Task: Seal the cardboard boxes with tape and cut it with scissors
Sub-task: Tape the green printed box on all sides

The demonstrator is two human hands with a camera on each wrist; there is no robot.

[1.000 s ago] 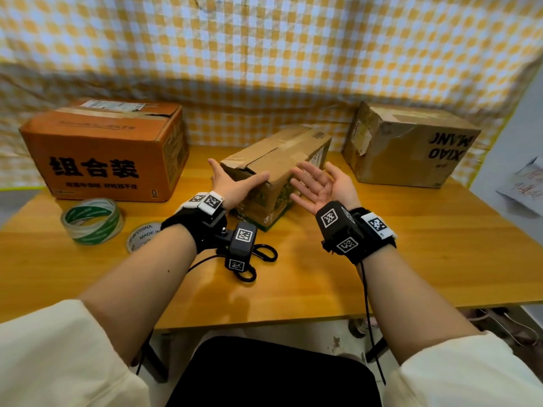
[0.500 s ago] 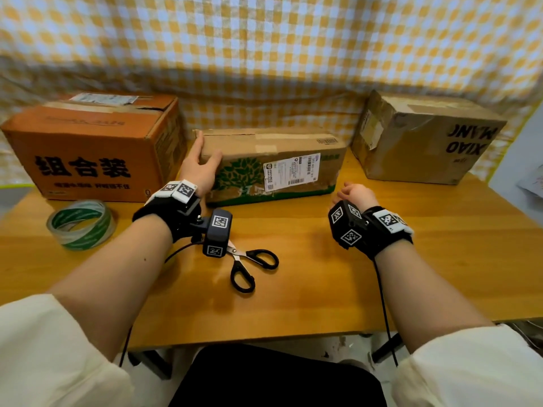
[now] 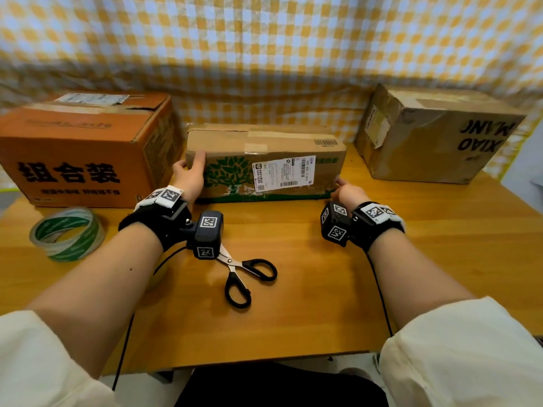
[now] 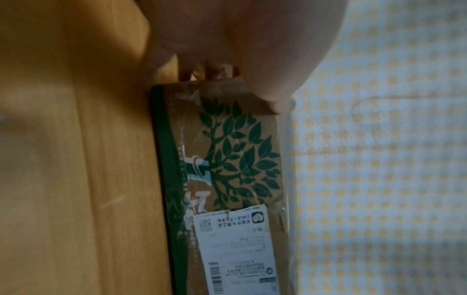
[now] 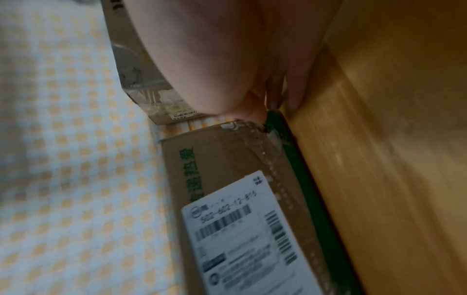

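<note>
The long tree-printed box (image 3: 264, 163) lies lengthwise on the wooden counter (image 3: 308, 304), its printed face and white shipping label (image 3: 283, 174) turned toward the person. This box serves as the landmark. The left hand (image 3: 188, 177) grasps the box's left end: the thumb lies on the front face near the upper corner, and in the left wrist view the fingers (image 4: 192, 69) wrap round the end panel behind it. The right hand (image 3: 348, 193) sits at the box's lower right corner, low against the counter; the right wrist view shows fingertips (image 5: 255, 111) touching that corner, but whether this grip is clasped around the edge or merely pressing it cannot be told.

In front of the box, nearer the person, black-handled scissors (image 3: 244, 274) lie flat on the counter, their blades partly hidden under the left wrist camera. Left of the box stands a larger orange box (image 3: 85, 151), with a roll of green-printed tape (image 3: 67, 233) lying in front of that. Right of the tree-printed box, apart from it, stands a brown box (image 3: 435, 136) with black lettering upside down. Behind all three boxes hangs a yellow-and-white checked cloth (image 3: 264, 54).
</note>
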